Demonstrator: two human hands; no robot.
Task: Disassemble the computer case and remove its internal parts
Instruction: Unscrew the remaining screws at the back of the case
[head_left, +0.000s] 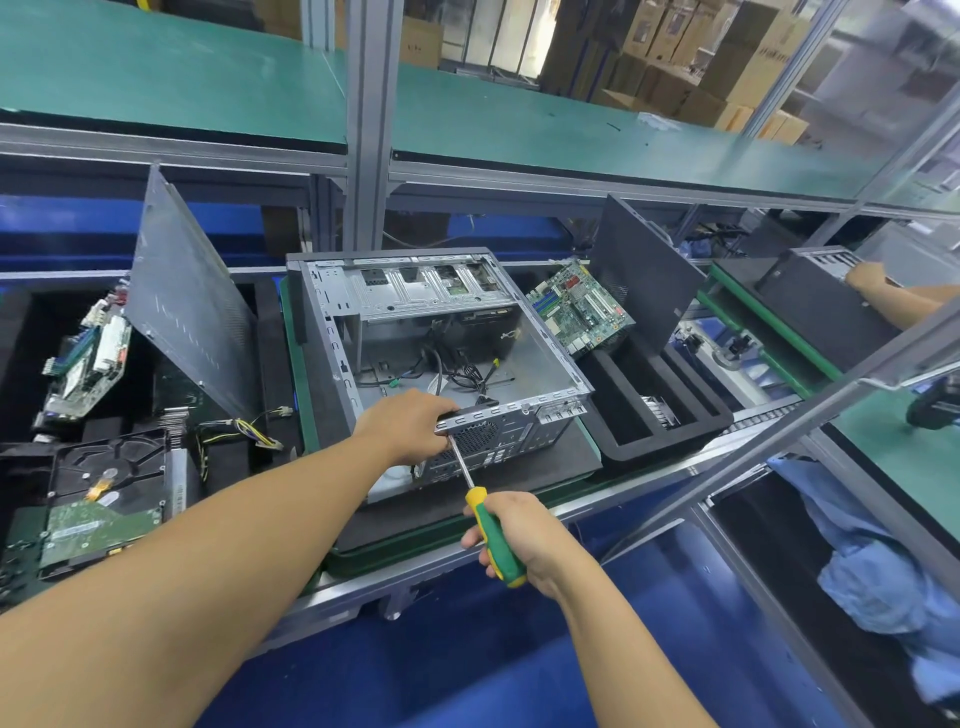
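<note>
Steadying open grey sheet-metal computer case (441, 338) on dark mat (561, 452), rear panel toward mat's near edge, left hand (410, 426) curled over panel rim | gripping green-and-yellow-handled screwdriver (480, 506) in right hand (524, 535) | angling shaft up-left, tip meeting panel just under left hand.

Open computer case (426, 358) lay on its side on the workbench (467, 525), left hand (410, 426) gripped its near rear edge, right hand (524, 535) held a green-and-yellow screwdriver (493, 535) with its tip at the rear panel, motherboard (579, 312) leaned just right of it, hard drive (104, 493) lay at near left
</note>
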